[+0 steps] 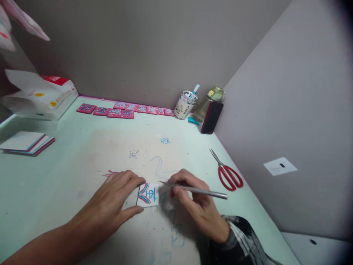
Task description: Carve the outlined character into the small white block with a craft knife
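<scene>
A small white square card (154, 201) lies on the worn part of the table, with a blue character and red and blue curved strokes on it. My left hand (117, 197) pinches it by its edges between thumb and fingers and covers its left side. In my right hand (193, 198) is a silver craft knife (205, 190), held like a pen. Its pointed tip is just past the card's upper right corner; whether it touches the table I cannot tell. Thin pink offcuts (110, 172) lie beside my left hand.
Red scissors (230, 178) lie at right. Behind stand a phone (212, 117), a green bottle (202, 106) and a jar of pens (184, 106). Pink lettered tiles (120, 113) line the back. Stacked white boards (23, 140) and a tissue pack (62, 97) are at left.
</scene>
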`<state>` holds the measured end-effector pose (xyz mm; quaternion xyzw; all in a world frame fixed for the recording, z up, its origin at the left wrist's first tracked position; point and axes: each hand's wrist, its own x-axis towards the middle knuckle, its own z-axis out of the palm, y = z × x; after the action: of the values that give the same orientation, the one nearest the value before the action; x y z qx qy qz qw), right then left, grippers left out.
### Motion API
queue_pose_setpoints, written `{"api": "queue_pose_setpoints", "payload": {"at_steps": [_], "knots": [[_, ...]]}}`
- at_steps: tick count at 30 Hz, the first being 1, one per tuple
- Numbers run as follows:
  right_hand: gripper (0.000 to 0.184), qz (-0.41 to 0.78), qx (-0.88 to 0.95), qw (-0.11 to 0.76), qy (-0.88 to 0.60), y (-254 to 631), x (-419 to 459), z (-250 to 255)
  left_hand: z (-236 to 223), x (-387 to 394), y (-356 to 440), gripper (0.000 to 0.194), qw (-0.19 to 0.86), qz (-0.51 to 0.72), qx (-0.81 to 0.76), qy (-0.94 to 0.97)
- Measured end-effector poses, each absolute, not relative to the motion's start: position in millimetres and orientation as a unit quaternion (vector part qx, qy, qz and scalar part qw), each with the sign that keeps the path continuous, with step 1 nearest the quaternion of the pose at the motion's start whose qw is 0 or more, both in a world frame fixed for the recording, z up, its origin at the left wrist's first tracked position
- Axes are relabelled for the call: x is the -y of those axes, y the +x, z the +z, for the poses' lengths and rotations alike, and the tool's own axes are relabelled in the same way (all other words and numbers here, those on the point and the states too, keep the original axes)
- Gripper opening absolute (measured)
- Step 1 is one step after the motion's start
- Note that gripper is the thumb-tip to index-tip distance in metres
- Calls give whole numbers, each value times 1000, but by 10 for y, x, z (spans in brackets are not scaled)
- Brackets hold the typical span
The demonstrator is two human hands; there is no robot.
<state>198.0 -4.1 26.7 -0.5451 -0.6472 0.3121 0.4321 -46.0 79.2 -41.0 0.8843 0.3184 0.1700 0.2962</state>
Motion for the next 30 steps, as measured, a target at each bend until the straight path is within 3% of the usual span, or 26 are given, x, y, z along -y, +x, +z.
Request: {"api": "queue_pose_setpoints", "payload": {"at_steps": [6, 12, 30], "knots": [[18, 447, 520, 452, -571, 1825, -34, 85, -430, -755, -403, 38, 292, 206, -322, 876], [14, 449, 471, 485, -585, 1721, -58, 30, -460, -715, -395, 38, 276, 223, -325, 877], [16, 417, 512, 451, -600, 1662, -63, -109, -529, -704, -370, 44, 255, 240, -319, 881]]}}
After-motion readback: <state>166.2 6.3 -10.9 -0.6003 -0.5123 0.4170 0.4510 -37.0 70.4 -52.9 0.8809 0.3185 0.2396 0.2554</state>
